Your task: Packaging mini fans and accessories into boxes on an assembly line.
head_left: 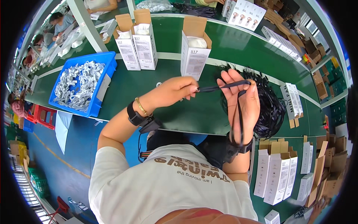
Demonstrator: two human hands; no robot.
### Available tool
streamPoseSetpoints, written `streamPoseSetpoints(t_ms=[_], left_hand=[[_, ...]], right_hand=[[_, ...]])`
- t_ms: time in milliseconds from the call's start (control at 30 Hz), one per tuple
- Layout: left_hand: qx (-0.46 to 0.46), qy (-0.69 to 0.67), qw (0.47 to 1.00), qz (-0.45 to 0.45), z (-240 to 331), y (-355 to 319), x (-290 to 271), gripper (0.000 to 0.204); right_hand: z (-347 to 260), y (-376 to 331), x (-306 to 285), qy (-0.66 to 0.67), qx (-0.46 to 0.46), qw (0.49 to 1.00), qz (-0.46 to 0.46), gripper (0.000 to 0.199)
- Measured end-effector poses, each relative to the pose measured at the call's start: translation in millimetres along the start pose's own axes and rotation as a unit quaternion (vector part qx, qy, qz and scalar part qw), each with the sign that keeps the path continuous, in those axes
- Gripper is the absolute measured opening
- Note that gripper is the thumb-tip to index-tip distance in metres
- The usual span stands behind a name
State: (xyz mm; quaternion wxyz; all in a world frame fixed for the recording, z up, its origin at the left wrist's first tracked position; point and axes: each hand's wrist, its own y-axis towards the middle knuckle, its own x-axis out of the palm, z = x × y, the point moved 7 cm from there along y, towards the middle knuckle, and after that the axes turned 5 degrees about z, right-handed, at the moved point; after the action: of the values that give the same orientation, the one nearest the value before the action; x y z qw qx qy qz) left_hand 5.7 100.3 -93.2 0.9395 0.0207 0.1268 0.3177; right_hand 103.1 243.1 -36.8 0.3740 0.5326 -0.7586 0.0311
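A black lanyard strap (214, 89) stretches between my hands above the green table. My left hand (175, 91) pinches one end of it, fingers closed. My right hand (244, 102) is turned palm up and grips the strap between thumb and forefinger, its other fingers loosely spread. The rest of the strap hangs in a loop across that palm towards the wrist. Just beyond my right hand lies a large tangled heap of black straps (270, 112). A small light-coloured piece, partly hidden, lies behind my left hand.
Left on the green table (167, 115) stands a blue bin (108, 65) of coiled grey-white cables (87, 74). Open white boxes (145, 50) with bagged contents stand ahead, another open box (194, 56) beside them. More white boxes (278, 175) stand at right. Other people work at the far left.
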Motion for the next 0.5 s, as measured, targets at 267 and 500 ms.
streamPoseSetpoints(t_ms=[267,500], left_hand=[[0.11,0.492,0.864,0.01,-49,-10,-23,0.017],[0.062,0.139,0.986,0.069,-1,1,-6,0.013]], right_hand=[[52,-13,-49,-0.018,0.018,0.996,0.084,0.021],[79,-19,-56,-0.151,0.035,0.982,0.106,0.018]])
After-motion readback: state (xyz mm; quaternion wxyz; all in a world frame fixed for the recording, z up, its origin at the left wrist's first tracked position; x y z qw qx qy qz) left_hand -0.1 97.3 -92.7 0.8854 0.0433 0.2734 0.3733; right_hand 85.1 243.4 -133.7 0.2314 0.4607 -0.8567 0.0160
